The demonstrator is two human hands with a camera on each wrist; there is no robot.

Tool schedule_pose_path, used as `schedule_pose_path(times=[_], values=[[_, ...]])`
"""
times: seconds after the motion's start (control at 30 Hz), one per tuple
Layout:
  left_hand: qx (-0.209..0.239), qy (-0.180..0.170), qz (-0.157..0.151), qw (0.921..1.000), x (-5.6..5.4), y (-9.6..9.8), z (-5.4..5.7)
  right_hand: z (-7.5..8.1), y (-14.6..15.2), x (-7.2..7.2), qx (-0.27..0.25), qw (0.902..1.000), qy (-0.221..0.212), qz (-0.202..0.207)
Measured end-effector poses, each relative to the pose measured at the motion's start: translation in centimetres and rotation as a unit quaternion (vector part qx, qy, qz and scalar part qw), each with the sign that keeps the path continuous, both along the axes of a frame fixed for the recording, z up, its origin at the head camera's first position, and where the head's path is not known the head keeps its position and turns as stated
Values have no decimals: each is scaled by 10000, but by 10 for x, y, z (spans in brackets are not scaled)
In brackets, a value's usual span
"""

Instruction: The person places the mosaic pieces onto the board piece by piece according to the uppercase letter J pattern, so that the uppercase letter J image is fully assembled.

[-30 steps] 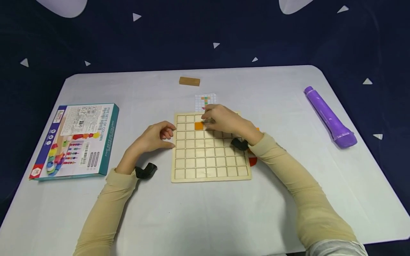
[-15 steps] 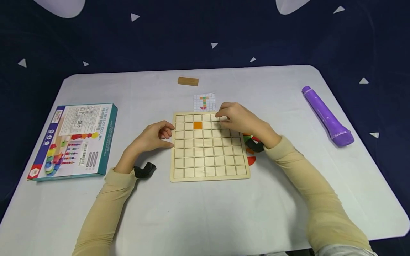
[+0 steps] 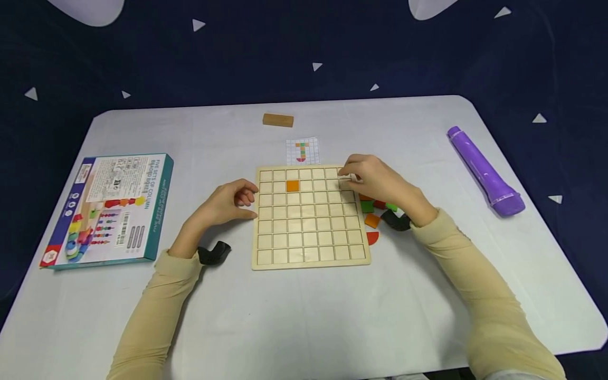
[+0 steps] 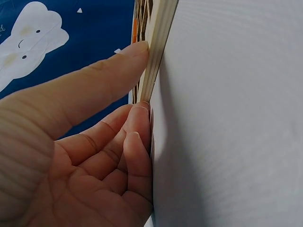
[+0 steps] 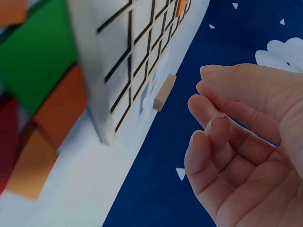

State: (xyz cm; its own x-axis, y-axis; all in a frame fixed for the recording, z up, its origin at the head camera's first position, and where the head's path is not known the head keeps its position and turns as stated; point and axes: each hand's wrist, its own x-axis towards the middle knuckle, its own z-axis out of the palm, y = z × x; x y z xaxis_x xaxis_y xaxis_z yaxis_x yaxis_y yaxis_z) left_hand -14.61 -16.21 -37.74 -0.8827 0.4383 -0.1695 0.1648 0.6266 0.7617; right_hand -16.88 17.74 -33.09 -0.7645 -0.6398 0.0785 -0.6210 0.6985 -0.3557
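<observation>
A wooden grid board (image 3: pixel 301 227) lies flat on the table. One orange square tile (image 3: pixel 292 186) sits in a cell of its second row. My left hand (image 3: pixel 223 205) is at the board's left edge; in the left wrist view its straight thumb (image 4: pixel 113 71) touches the wooden rim and the other fingers are bent beside it. My right hand (image 3: pixel 380 180) hovers over the board's top right corner. Its fingers are loosely bent, and the right wrist view shows nothing between them. A small pattern card (image 3: pixel 311 152) lies just beyond the board.
Right of the board lie several loose tiles, among them a green tile (image 3: pixel 367 206), an orange tile (image 3: pixel 372 220) and a red rounded piece (image 3: pixel 372 238). Farther off are a wooden block (image 3: pixel 278 120), a purple flashlight-shaped object (image 3: pixel 486 174) and a toy box (image 3: pixel 109 208) at left.
My right hand has moved right from beside the orange tile to the board's top right corner, uncovering the card and more loose tiles. My left hand stays at the left edge.
</observation>
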Motion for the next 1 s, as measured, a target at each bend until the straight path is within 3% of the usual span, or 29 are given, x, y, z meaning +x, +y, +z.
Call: schedule_pose_path(times=[0.67,1.0], values=[[72,-43,-17,10000,1,0,1,-5,55,21,41,9989,255,-400],[67,106,-90,9999,1,-1,-1,-8,77,29,191,9979,331,-519]])
